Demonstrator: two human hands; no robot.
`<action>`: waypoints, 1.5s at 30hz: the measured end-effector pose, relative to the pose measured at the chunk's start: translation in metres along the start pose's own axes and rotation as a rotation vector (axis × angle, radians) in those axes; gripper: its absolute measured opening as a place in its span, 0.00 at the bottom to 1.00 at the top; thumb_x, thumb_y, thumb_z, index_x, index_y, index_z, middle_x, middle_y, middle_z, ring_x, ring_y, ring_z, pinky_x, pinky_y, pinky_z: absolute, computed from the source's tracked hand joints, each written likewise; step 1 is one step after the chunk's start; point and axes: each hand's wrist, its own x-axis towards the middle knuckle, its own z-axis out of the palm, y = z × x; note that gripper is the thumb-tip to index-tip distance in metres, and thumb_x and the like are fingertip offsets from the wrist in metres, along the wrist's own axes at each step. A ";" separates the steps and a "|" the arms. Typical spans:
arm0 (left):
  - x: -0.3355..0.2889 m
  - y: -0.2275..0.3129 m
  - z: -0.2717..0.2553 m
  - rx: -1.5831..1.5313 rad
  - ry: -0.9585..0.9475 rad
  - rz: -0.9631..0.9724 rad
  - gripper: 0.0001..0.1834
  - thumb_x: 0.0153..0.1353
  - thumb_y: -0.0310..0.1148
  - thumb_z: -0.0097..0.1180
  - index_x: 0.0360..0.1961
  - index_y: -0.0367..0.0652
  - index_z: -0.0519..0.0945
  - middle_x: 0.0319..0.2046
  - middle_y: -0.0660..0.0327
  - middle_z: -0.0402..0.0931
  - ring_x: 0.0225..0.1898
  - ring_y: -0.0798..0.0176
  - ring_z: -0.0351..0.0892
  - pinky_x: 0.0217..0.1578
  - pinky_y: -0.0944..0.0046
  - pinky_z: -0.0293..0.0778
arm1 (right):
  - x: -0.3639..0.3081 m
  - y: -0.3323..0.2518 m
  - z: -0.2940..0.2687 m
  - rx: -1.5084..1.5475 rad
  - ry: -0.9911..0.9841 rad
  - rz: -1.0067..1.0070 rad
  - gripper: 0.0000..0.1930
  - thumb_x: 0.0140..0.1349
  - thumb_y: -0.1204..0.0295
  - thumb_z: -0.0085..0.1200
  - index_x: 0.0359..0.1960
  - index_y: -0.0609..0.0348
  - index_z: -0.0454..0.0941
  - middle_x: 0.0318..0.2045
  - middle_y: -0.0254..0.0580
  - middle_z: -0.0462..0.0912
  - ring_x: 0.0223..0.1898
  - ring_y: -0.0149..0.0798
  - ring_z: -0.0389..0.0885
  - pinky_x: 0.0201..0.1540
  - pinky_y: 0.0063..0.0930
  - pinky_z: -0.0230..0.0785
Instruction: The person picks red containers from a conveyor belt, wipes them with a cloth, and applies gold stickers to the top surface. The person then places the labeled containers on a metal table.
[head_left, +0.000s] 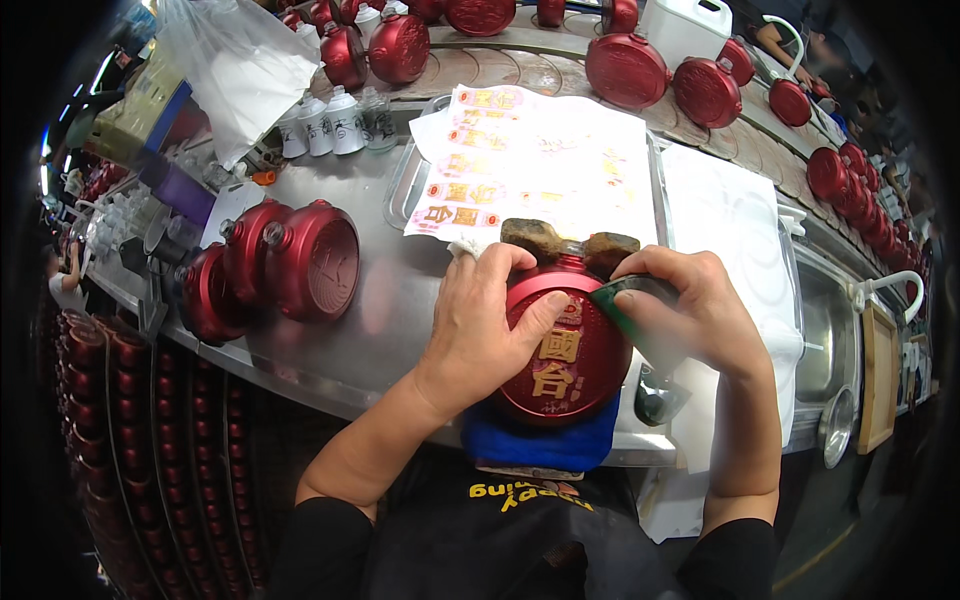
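Observation:
A round, flat red bottle with gold characters on its face lies before me, its neck between two worn brown blocks. Under its near edge is a folded blue cloth. My left hand is closed at the bottle's left side, thumb pressed on its face near the characters. A bit of white cloth or tissue pokes out by its fingers. Pinched in my right hand is a dark green flat scraper, its edge against the bottle's upper right. Another dark green, glossy piece lies below that hand.
Sheets of gold-and-pink character stickers cover a tray beyond the bottle. Several red bottles stand at left, with small white bottles behind. More red bottles line a conveyor at the back. A sink is at right.

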 end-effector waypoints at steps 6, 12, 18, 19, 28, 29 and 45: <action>-0.001 -0.005 0.000 -0.056 0.039 0.036 0.21 0.63 0.44 0.63 0.45 0.38 0.75 0.39 0.48 0.76 0.43 0.45 0.72 0.47 0.51 0.67 | 0.009 -0.001 -0.002 0.068 -0.124 0.012 0.11 0.56 0.73 0.59 0.38 0.65 0.83 0.24 0.40 0.83 0.26 0.29 0.79 0.34 0.24 0.74; -0.003 0.002 -0.005 -0.022 0.010 0.081 0.20 0.58 0.36 0.65 0.48 0.39 0.75 0.44 0.50 0.76 0.47 0.47 0.73 0.51 0.53 0.68 | 0.011 -0.001 -0.003 0.144 -0.178 0.065 0.12 0.57 0.72 0.61 0.40 0.66 0.83 0.27 0.38 0.84 0.30 0.27 0.80 0.36 0.23 0.74; 0.001 0.009 -0.002 0.088 0.004 0.181 0.24 0.54 0.36 0.67 0.50 0.41 0.75 0.45 0.49 0.74 0.49 0.44 0.70 0.52 0.49 0.65 | 0.008 0.001 0.005 0.119 -0.169 -0.052 0.11 0.58 0.73 0.60 0.41 0.65 0.83 0.28 0.39 0.85 0.29 0.27 0.80 0.35 0.23 0.74; 0.001 0.009 -0.001 0.079 -0.004 0.186 0.24 0.54 0.38 0.67 0.50 0.41 0.74 0.45 0.48 0.73 0.49 0.43 0.69 0.51 0.48 0.64 | 0.007 0.001 0.005 0.115 -0.162 -0.065 0.10 0.59 0.73 0.60 0.41 0.65 0.83 0.28 0.39 0.85 0.29 0.27 0.80 0.35 0.23 0.74; -0.001 0.008 0.000 0.128 -0.007 0.169 0.25 0.57 0.40 0.66 0.51 0.40 0.74 0.44 0.47 0.73 0.47 0.43 0.68 0.51 0.48 0.64 | -0.006 -0.001 0.003 0.078 -0.071 0.046 0.12 0.61 0.74 0.58 0.46 0.61 0.80 0.30 0.49 0.85 0.32 0.46 0.85 0.38 0.31 0.76; -0.001 0.007 0.000 0.101 0.002 0.158 0.25 0.58 0.41 0.65 0.51 0.39 0.74 0.44 0.46 0.73 0.47 0.43 0.68 0.51 0.48 0.64 | -0.011 -0.002 0.002 0.064 -0.039 0.047 0.12 0.62 0.75 0.57 0.47 0.62 0.79 0.32 0.51 0.85 0.33 0.47 0.85 0.40 0.32 0.76; -0.005 0.001 0.003 0.001 0.010 0.059 0.28 0.60 0.47 0.65 0.51 0.37 0.73 0.44 0.47 0.74 0.47 0.44 0.69 0.51 0.49 0.65 | -0.058 0.009 0.056 -0.487 0.170 -0.317 0.34 0.49 0.87 0.52 0.61 0.50 0.77 0.63 0.65 0.68 0.60 0.60 0.73 0.60 0.46 0.68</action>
